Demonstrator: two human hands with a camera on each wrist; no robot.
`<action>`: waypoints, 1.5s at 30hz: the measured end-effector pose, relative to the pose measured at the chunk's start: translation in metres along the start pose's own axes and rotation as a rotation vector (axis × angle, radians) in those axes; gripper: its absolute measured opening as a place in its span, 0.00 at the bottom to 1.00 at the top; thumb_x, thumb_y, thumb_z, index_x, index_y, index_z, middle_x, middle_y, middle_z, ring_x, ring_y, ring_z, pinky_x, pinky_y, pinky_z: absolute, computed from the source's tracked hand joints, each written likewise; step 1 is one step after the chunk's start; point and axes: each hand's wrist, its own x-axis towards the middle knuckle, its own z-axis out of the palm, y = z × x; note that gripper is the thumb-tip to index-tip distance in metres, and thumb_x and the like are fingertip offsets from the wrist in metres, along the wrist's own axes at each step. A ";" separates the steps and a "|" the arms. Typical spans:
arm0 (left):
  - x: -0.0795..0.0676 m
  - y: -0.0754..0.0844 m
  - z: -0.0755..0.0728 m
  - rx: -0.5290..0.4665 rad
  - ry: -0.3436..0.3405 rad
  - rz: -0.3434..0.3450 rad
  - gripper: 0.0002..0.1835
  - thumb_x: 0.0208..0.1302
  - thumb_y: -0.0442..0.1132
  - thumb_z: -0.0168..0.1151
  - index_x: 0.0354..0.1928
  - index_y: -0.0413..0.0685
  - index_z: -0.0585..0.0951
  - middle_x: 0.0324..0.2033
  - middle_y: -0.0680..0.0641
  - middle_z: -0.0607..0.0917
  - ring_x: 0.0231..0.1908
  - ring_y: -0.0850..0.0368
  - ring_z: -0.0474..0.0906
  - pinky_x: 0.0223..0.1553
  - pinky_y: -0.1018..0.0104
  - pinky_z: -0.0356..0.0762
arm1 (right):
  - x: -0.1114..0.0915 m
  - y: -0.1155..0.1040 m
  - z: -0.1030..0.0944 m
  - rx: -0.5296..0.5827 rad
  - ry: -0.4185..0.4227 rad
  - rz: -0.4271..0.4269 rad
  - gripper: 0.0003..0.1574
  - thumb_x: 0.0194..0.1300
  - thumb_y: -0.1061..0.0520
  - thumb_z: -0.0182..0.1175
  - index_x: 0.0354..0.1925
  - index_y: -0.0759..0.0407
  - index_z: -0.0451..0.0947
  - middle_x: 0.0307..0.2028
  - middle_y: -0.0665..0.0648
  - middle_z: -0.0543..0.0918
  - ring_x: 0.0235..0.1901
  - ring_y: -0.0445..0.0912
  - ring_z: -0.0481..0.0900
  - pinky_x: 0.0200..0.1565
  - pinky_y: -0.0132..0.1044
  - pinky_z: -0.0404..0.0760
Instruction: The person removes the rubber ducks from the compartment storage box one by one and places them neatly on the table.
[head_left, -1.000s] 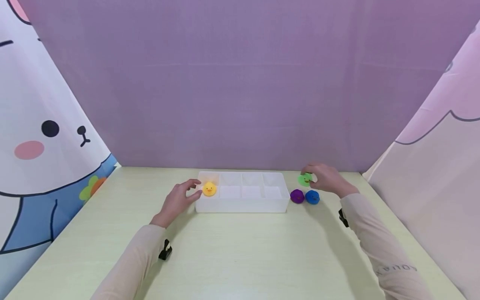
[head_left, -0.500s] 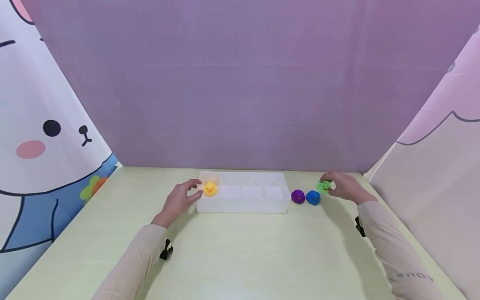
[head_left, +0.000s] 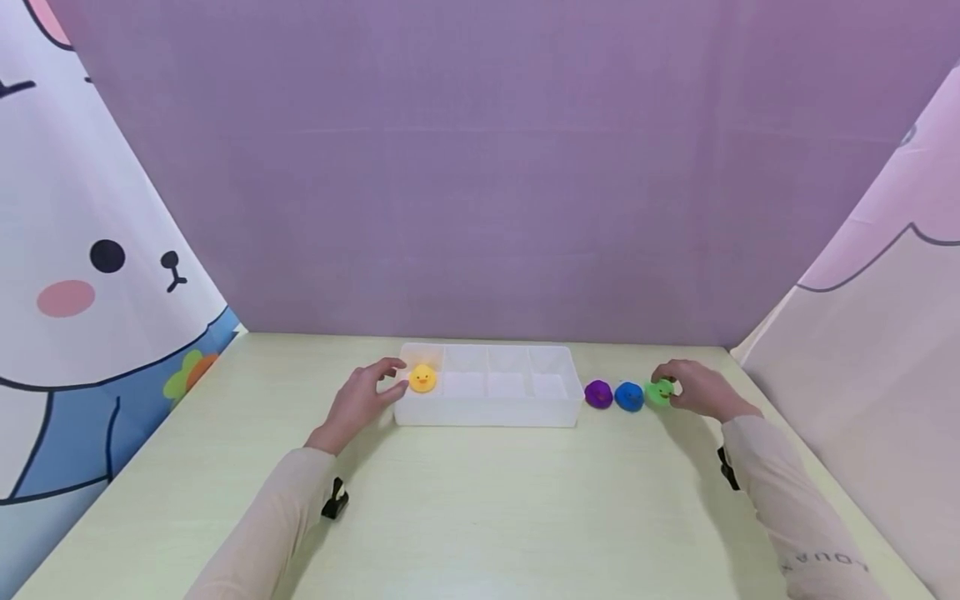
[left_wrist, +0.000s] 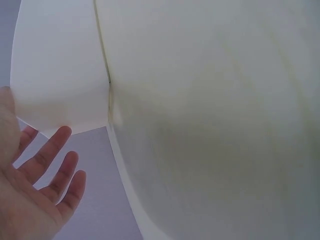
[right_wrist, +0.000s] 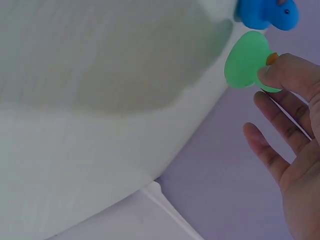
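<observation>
Green duck point(right_wrist: 245, 62), blue duck point(right_wrist: 256, 13), box point(head_left: 487, 412) seemingly white.

Our left hand point(head_left: 356, 404) and right hand point(head_left: 697, 390) are well apart. The left one holds its thumb and forefinger parted, the gap between their tips facing the right hand; its other fingers point(left_wrist: 72, 192) lie loosely bent and slightly spread. The right one pinches, thumb point(right_wrist: 287, 72) in front, its outer fingers reaching out apart. Behind the hands, our left forearm point(head_left: 285, 500) and right forearm point(head_left: 772, 492) slant inward, the right wrist point(head_left: 741, 410) bending toward the left hand.
</observation>
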 end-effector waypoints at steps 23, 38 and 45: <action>0.001 -0.001 0.001 -0.001 -0.003 -0.005 0.19 0.61 0.49 0.57 0.53 0.52 0.75 0.46 0.41 0.82 0.49 0.42 0.74 0.46 0.44 0.72 | -0.005 0.007 0.017 0.045 0.023 0.027 0.20 0.41 0.74 0.63 0.37 0.63 0.79 0.35 0.58 0.82 0.37 0.54 0.78 0.40 0.50 0.77; 0.001 0.000 0.001 -0.006 -0.007 -0.005 0.19 0.61 0.49 0.56 0.54 0.52 0.74 0.47 0.41 0.82 0.49 0.42 0.74 0.46 0.44 0.72 | -0.004 0.003 0.006 0.028 0.034 0.007 0.21 0.42 0.72 0.63 0.40 0.65 0.78 0.37 0.61 0.82 0.38 0.55 0.77 0.41 0.51 0.77; 0.001 0.002 0.001 -0.010 -0.013 -0.012 0.20 0.61 0.49 0.56 0.54 0.51 0.74 0.47 0.41 0.81 0.50 0.42 0.74 0.46 0.44 0.72 | 0.003 -0.001 -0.003 0.015 0.037 -0.013 0.20 0.45 0.71 0.62 0.41 0.66 0.78 0.39 0.63 0.82 0.38 0.56 0.78 0.41 0.49 0.77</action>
